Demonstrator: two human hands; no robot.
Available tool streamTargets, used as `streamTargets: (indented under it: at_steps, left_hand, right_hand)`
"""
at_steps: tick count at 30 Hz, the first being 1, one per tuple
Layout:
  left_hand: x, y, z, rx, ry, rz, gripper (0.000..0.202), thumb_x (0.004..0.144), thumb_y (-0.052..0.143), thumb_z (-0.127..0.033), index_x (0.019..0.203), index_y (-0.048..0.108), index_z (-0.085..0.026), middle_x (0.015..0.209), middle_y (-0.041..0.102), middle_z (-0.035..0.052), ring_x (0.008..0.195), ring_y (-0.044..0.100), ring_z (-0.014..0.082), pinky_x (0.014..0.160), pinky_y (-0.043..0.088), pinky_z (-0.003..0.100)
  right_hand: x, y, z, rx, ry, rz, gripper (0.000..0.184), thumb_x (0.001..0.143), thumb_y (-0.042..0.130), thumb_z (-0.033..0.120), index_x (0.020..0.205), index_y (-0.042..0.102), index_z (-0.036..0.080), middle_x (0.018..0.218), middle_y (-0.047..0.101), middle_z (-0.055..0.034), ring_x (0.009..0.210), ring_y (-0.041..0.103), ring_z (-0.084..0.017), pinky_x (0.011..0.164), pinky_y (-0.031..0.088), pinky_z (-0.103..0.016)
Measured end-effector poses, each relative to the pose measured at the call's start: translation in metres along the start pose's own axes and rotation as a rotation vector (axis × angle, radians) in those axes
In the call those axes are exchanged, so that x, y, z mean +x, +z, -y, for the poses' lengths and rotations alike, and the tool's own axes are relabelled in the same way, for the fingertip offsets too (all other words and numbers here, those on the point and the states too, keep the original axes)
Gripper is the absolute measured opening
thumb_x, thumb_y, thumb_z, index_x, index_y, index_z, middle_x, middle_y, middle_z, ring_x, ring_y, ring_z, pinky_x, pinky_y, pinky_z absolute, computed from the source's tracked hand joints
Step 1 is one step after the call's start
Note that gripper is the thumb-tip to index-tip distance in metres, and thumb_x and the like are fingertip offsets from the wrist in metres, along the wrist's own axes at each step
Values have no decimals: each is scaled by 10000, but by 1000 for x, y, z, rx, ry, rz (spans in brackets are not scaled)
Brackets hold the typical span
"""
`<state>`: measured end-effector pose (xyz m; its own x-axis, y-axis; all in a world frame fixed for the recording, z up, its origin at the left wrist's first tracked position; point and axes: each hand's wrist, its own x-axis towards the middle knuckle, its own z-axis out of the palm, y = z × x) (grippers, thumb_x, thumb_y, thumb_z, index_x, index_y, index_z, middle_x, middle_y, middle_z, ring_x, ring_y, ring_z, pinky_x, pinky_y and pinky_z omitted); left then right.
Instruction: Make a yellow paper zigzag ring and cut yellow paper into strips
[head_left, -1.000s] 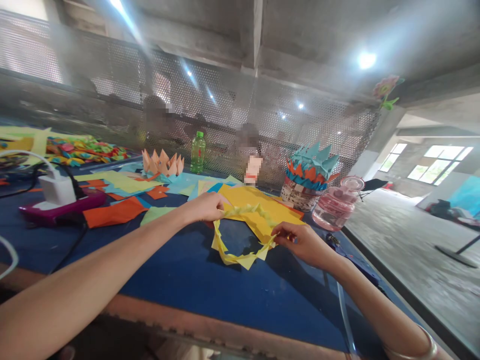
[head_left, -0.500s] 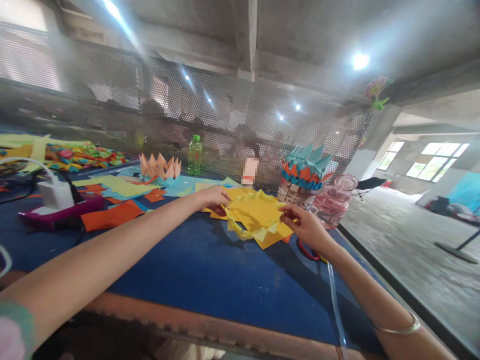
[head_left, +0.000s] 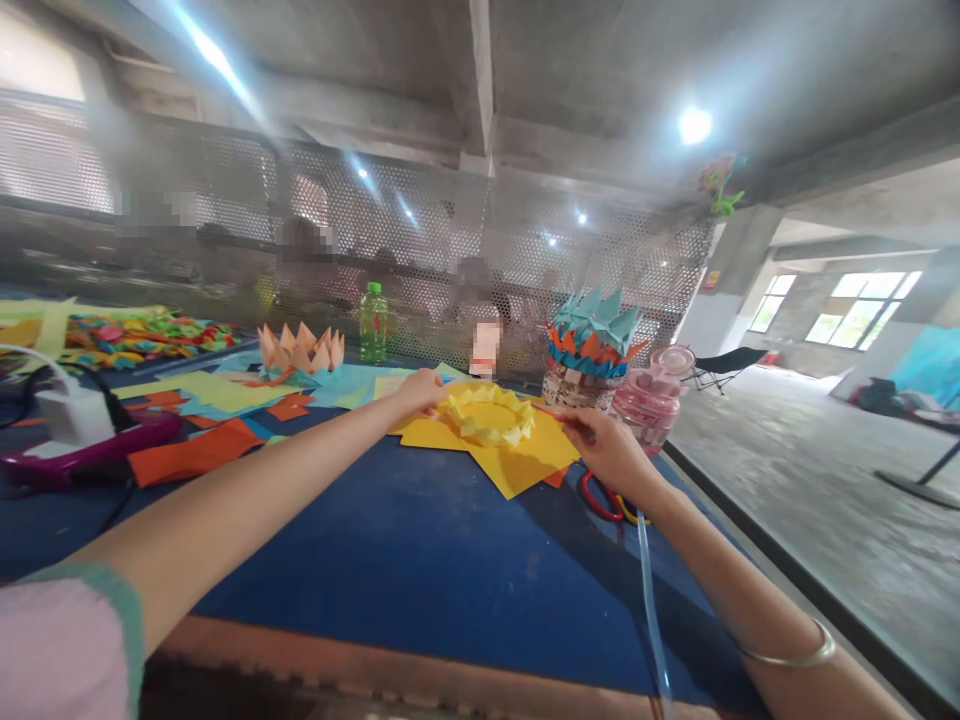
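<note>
A yellow paper ring with pointed folds, like a lotus-petal crown [head_left: 491, 440], rests on loose yellow paper sheets [head_left: 514, 475] on the blue tabletop. My left hand [head_left: 420, 393] is at the ring's left rim, fingers bent around that edge and partly hidden. To the right of the ring, my right hand [head_left: 604, 445] stretches its fingers over the sheets. A small gap separates them from the rim, and I see nothing held in them. Scissors with red and yellow handles [head_left: 602, 497] lie just under my right hand.
Peach folded-paper crown [head_left: 301, 350], green bottle [head_left: 373, 325] and orange paper [head_left: 191, 452] stand or lie leftward. A purple power strip [head_left: 97, 448] holds a white plug. Blue-and-orange paper crowns [head_left: 596, 335] top a patterned container, beside a pink jar [head_left: 646, 405]. Mesh partition [head_left: 420, 240] behind.
The yellow paper ring has gone down and slightly away onto the sheets. My right hand has come off its rim; my left hand stays beside it. The view has shifted slightly right.
</note>
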<state>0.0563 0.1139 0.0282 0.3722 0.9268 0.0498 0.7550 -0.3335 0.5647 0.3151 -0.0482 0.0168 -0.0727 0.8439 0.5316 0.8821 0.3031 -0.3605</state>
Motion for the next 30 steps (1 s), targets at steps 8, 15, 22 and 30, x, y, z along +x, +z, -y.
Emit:
streamTargets:
  at_steps: [8,15,22,30]
  left_hand:
    - [-16,7,-6,222,532,-13,517,606,663,-182,1122,635,-213,1269,579,55,1199,483,234,1027,320,318]
    - [-18,25,-13,309,692,71,238,678,714,-314,897,710,-221,1135,639,39,1078,552,199,981,338,297]
    - [-7,36,-20,290,610,-27,91,723,621,-183,762,703,-178,918,700,37,936,606,182,896,409,274]
    - [-46,56,-37,262,625,-155,150,782,588,-194,877,697,-153,947,658,72,948,574,203,884,419,311]
  right_hand:
    - [-5,3,15,-26,-28,21,233,809,512,234,977,668,193,801,682,-36,695,610,-163,691,464,-297]
    - [-5,5,16,-28,-78,-24,230,813,441,166,939,632,193,807,656,-35,685,582,-152,662,433,-271]
    - [-10,7,25,-13,-133,18,221,795,424,107,896,601,193,892,644,-47,715,557,-153,663,399,-265]
    - [-15,11,35,-106,-60,172,227,861,431,180,957,634,211,723,664,-15,627,572,-152,584,327,-255]
